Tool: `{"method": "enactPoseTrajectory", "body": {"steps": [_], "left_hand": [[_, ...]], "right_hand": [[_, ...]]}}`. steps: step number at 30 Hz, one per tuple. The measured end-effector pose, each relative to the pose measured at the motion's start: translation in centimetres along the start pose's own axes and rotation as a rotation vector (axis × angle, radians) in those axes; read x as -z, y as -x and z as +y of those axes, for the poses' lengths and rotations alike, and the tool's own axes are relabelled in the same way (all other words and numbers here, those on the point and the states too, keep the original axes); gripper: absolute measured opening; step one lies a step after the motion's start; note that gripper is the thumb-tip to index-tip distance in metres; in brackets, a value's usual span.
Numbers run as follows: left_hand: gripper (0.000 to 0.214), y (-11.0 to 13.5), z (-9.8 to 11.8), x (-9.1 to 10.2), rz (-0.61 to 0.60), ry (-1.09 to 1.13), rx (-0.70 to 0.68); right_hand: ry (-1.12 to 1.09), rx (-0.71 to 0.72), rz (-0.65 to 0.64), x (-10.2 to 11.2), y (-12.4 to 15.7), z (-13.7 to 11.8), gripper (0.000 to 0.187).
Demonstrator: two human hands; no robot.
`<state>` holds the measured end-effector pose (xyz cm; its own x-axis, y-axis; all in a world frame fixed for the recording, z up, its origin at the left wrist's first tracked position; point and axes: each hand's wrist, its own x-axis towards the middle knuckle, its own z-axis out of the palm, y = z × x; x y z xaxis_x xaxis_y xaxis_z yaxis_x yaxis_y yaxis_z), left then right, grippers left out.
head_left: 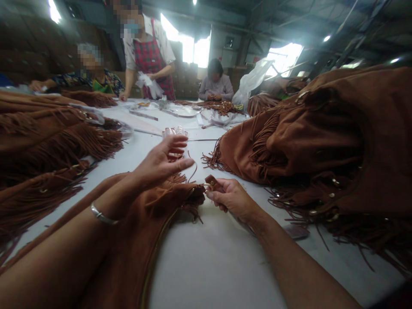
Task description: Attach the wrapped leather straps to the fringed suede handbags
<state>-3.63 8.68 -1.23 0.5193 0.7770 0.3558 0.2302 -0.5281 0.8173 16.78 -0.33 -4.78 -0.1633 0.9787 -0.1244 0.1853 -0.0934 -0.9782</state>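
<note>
**Right hand (pixel 230 199) pinching suede tab (pixel 214 182), left open**

Thumb and fingers of the right hand are clamped on the small brown suede tab, which has a metal fitting at its end, just beside the bag's fringe. Fitting too small to read; possibly a ring. Left hand (pixel 161 165) is open, fingers spread, holding nothing, above the fringe of a brown fringed suede bag (pixel 125 257) lying on the white-covered table (pixel 209 262). Gold-tone zip (pixel 159 244) runs along the bag. Thin metal bangle (pixel 102 213) on the left wrist. Clear plastic packaging (pixel 175 133) lies past the left fingers. Soft heaps of fringed suede bags lie right (pixel 315 137) and left (pixel 41 137). Co-worker in plaid apron (pixel 151 60) stands across the table.
</note>
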Motion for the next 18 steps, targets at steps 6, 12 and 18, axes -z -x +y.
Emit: {"method": "enactPoseTrajectory", "body": {"steps": [6,12,18], "left_hand": [[0.046,-0.5,-2.7,-0.6,-0.630,0.516,0.323],[0.046,0.0,-3.4,-3.0,-0.969,0.664,0.484],[0.039,0.7,-2.6,-3.8,-0.716,0.692,0.426]], "right_hand": [[0.195,0.185,-0.014,-0.6,0.5,-1.1,0.011],[0.149,0.179,-0.080,-0.7,0.2,-0.5,0.016],[-0.173,0.002,0.005,1.6,0.2,-0.9,0.044]]}}
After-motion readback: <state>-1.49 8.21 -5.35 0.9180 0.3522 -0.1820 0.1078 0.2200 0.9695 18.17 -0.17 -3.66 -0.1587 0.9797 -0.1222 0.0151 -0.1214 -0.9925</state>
